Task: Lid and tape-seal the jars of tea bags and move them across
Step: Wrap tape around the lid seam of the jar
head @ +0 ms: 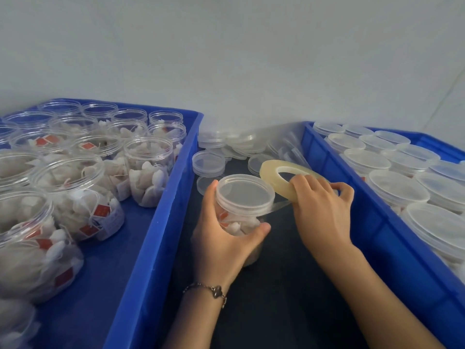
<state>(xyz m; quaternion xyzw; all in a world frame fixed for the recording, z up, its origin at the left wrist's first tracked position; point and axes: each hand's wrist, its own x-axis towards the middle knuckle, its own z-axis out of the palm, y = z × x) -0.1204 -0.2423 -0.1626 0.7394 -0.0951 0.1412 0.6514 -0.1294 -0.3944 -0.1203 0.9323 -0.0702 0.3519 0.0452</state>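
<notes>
1. a lidded jar (241, 217) of tea bags stands on the dark bench (276, 285) between two blue crates.
2. the left hand (221, 240) grips the jar body, fingers curled round it.
3. the right hand (322, 210) grips a tape roll (276, 180); a strip reaches the lid (244, 195) rim.
4. best keep the tape taut and level on the seam, turning the jar steadily.

No text, number or brand can be read anywhere. The red tea bag tags (101, 211) inside the open jars (75, 195) in the left blue crate (161, 222) carry pale marks, too blurred to make out.
</notes>
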